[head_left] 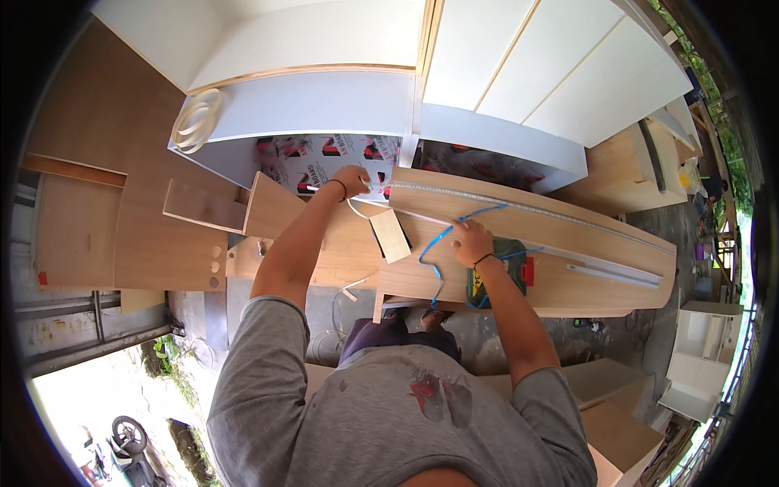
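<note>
A thin white strip (422, 216) runs across the near part of a long light-wood panel (584, 235). My left hand (353, 180) is closed beyond the panel's left end, and the strip appears to lead into its fingers. On the panel, my right hand (472, 242) has its fingers bent and pressed together at the strip's other end. Between my hands lies a small pale wood block (391, 236) with a dark underside. A blue cord (439, 258) winds beside and under my right hand. Below that wrist sits a dark green object (480, 290) with yellow marking, its kind unclear.
White cabinets (300, 93) stand along the far side, with a coil of pale edging (197, 122) on one ledge. A long ruler-like strip (527, 208) and a white metal profile (613, 275) lie on the panel. Brown boards (162, 203) fill the left.
</note>
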`<state>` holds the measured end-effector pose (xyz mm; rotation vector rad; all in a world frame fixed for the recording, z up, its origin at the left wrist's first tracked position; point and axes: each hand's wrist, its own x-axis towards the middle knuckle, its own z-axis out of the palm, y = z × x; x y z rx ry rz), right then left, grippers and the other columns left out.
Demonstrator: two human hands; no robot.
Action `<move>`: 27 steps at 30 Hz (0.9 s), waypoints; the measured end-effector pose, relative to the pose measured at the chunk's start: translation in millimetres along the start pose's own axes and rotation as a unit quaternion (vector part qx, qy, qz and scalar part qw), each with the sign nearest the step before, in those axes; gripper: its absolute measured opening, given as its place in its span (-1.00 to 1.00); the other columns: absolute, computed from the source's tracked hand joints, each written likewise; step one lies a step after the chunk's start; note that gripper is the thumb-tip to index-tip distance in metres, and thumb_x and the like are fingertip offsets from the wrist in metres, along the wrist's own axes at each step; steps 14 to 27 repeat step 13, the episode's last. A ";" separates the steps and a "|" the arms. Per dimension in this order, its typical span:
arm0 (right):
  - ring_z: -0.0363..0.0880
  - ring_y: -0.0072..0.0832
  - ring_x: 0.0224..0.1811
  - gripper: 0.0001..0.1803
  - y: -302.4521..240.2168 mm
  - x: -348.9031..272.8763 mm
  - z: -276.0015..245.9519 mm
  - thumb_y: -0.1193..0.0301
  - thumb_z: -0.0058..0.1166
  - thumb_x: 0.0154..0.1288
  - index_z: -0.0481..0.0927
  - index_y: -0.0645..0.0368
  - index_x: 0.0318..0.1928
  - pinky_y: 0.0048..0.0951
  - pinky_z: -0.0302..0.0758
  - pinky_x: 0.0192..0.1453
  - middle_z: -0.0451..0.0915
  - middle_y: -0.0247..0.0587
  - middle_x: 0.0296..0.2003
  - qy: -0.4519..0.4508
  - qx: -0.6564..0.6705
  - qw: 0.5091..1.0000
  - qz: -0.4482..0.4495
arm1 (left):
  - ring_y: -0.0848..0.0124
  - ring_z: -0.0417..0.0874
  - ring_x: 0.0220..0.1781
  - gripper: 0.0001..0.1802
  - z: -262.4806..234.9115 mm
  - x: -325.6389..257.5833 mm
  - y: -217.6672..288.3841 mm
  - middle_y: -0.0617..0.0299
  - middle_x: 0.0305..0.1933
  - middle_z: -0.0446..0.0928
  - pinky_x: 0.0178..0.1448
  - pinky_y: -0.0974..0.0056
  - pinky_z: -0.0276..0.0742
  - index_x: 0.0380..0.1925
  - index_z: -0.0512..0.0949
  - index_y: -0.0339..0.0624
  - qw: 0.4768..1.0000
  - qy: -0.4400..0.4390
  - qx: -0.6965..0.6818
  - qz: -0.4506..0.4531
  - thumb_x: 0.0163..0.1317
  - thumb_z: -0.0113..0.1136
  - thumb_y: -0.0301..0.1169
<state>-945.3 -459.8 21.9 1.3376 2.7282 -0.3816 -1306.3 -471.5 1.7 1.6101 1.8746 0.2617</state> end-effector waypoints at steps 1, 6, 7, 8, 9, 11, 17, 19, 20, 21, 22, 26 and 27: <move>0.40 -0.16 0.06 -0.41 3.6 0.3 1.9 0.34 0.12 0.03 0.35 -0.07 0.15 -0.04 0.36 0.05 0.45 -0.12 -0.02 0.003 0.000 1.000 -0.003 | 0.17 0.59 -0.12 -0.68 -4.9 -5.0 0.1 0.10 -0.21 0.60 -0.02 0.19 0.48 -0.32 0.64 -0.12 1.000 0.004 0.001 -0.001 -0.11 0.27 -0.24; 0.47 -0.17 -0.11 -0.74 25.2 1.9 2.8 0.41 0.05 0.04 0.56 -0.05 -0.18 -0.07 0.37 -0.10 0.50 -0.21 -0.26 0.048 -0.030 0.998 0.022 | 0.21 0.61 -0.19 -0.72 -23.6 -27.4 -6.2 0.09 -0.26 0.61 -0.07 0.24 0.51 -0.30 0.62 -0.12 0.993 0.092 -0.038 -0.068 -0.07 0.25 -0.30; 0.47 -0.17 -0.11 -0.74 28.6 1.5 1.0 0.41 0.05 0.04 0.56 -0.05 -0.18 -0.07 0.37 -0.10 0.50 -0.21 -0.26 0.051 -0.030 0.998 0.018 | 0.21 0.61 -0.19 -0.72 -26.6 -32.4 -10.0 0.09 -0.26 0.61 -0.07 0.24 0.51 -0.30 0.62 -0.12 0.992 0.097 -0.037 -0.070 -0.07 0.25 -0.30; 0.48 -0.18 -0.14 -0.78 32.3 0.9 -1.2 0.41 0.05 0.05 0.58 -0.06 -0.22 -0.07 0.37 -0.12 0.51 -0.22 -0.29 0.072 -0.038 0.997 0.017 | 0.19 0.61 -0.24 -0.71 -28.4 -36.9 -14.7 0.05 -0.31 0.60 -0.12 0.24 0.51 -0.31 0.62 -0.17 0.989 0.121 -0.056 -0.065 -0.07 0.25 -0.30; 0.48 -0.19 -0.16 -0.81 36.3 0.7 -3.6 0.41 0.04 0.06 0.59 -0.06 -0.26 -0.08 0.36 -0.14 0.51 -0.23 -0.31 0.094 -0.045 0.994 0.015 | 0.17 0.61 -0.28 -0.70 -29.8 -41.5 -19.9 0.02 -0.36 0.59 -0.16 0.24 0.51 -0.32 0.61 -0.21 0.985 0.145 -0.075 -0.061 -0.07 0.25 -0.30; 0.47 -0.21 -0.14 -0.78 47.5 -2.1 -4.7 0.38 0.02 0.07 0.59 -0.09 -0.21 -0.03 0.33 -0.09 0.51 -0.24 -0.27 0.070 -0.037 0.996 0.035 | 0.18 0.62 -0.32 -0.72 -32.9 -51.7 -18.8 0.01 -0.39 0.59 -0.18 0.25 0.52 -0.33 0.61 -0.23 0.980 0.173 -0.078 -0.064 -0.04 0.24 -0.30; 0.46 -0.22 -0.12 -0.74 55.1 -6.0 -4.6 0.35 0.01 0.09 0.58 -0.12 -0.16 0.01 0.30 -0.04 0.50 -0.24 -0.24 0.043 -0.031 0.997 0.056 | 0.27 0.64 -0.34 -0.70 -43.1 -69.8 -3.8 -0.03 -0.35 0.60 -0.17 0.27 0.53 -0.31 0.61 -0.25 0.968 0.202 -0.104 -0.104 -0.04 0.26 -0.31; 0.46 -0.22 -0.12 -0.74 55.1 -6.0 -4.6 0.35 0.01 0.09 0.58 -0.12 -0.16 0.01 0.30 -0.04 0.50 -0.24 -0.24 0.043 -0.031 0.997 0.056 | 0.27 0.64 -0.34 -0.70 -43.1 -69.8 -3.8 -0.03 -0.35 0.60 -0.17 0.27 0.53 -0.31 0.61 -0.25 0.968 0.202 -0.104 -0.104 -0.04 0.26 -0.31; 0.46 -0.22 -0.12 -0.74 55.1 -6.0 -4.6 0.35 0.01 0.09 0.58 -0.12 -0.16 0.01 0.30 -0.04 0.50 -0.24 -0.24 0.043 -0.031 0.997 0.056 | 0.27 0.64 -0.34 -0.70 -43.1 -69.8 -3.8 -0.03 -0.35 0.60 -0.17 0.27 0.53 -0.31 0.61 -0.25 0.968 0.202 -0.104 -0.104 -0.04 0.26 -0.31; 0.46 -0.22 -0.12 -0.74 55.1 -6.0 -4.6 0.35 0.01 0.09 0.58 -0.12 -0.16 0.01 0.30 -0.04 0.50 -0.24 -0.24 0.043 -0.031 0.997 0.056 | 0.27 0.64 -0.34 -0.70 -43.1 -69.8 -3.8 -0.03 -0.35 0.60 -0.17 0.27 0.53 -0.31 0.61 -0.25 0.968 0.202 -0.104 -0.104 -0.04 0.26 -0.31; 0.46 -0.22 -0.12 -0.74 55.1 -6.0 -4.6 0.35 0.01 0.09 0.58 -0.12 -0.16 0.01 0.30 -0.04 0.50 -0.24 -0.24 0.043 -0.031 0.997 0.056 | 0.27 0.64 -0.34 -0.70 -43.1 -69.8 -3.8 -0.03 -0.35 0.60 -0.17 0.27 0.53 -0.31 0.61 -0.25 0.968 0.202 -0.104 -0.104 -0.04 0.26 -0.31; 0.46 -0.22 -0.12 -0.74 55.1 -6.0 -4.6 0.35 0.01 0.09 0.58 -0.12 -0.16 0.01 0.30 -0.04 0.50 -0.24 -0.24 0.043 -0.031 0.997 0.056 | 0.27 0.64 -0.34 -0.70 -43.1 -69.8 -3.8 -0.03 -0.35 0.60 -0.17 0.27 0.53 -0.31 0.61 -0.25 0.968 0.202 -0.104 -0.104 -0.04 0.26 -0.31; 0.46 -0.22 -0.12 -0.74 55.1 -6.0 -4.6 0.35 0.01 0.09 0.58 -0.12 -0.16 0.01 0.30 -0.04 0.50 -0.24 -0.24 0.043 -0.031 0.997 0.056 | 0.27 0.64 -0.34 -0.70 -43.1 -69.8 -3.8 -0.03 -0.35 0.60 -0.17 0.27 0.53 -0.31 0.61 -0.25 0.968 0.202 -0.104 -0.104 -0.04 0.26 -0.31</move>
